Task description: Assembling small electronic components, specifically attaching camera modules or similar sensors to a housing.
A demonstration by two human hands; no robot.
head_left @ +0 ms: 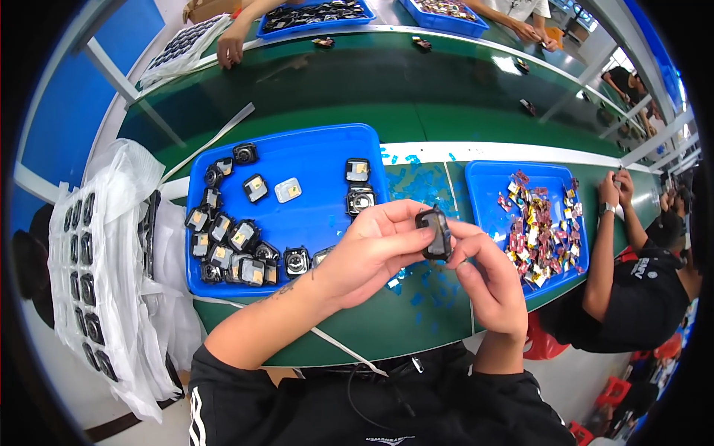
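Note:
Between the thumb and fingers of my left hand (368, 249) is a small black watch case (433, 234), held up above the green table between two blue trays. My right hand (491, 282) is closed, its curled fingers at the right edge of the same case; the thumb and fingertips pinch close together there. In the left blue tray (312, 141) lie several similar black cases with grey, yellow-marked faces, heaped mostly at the lower left. A loose grey cover (287, 190) rests near the tray's middle. Behind my left forearm, part of that tray is hidden.
The right blue tray (483, 182) holds many small circuit pieces with yellow and red parts. Blue film scraps (425, 182) litter the table between the trays. White foam sheets with cases (111, 260) stack at left. A co-worker (632, 290) sits at right; beyond runs a green conveyor (357, 97).

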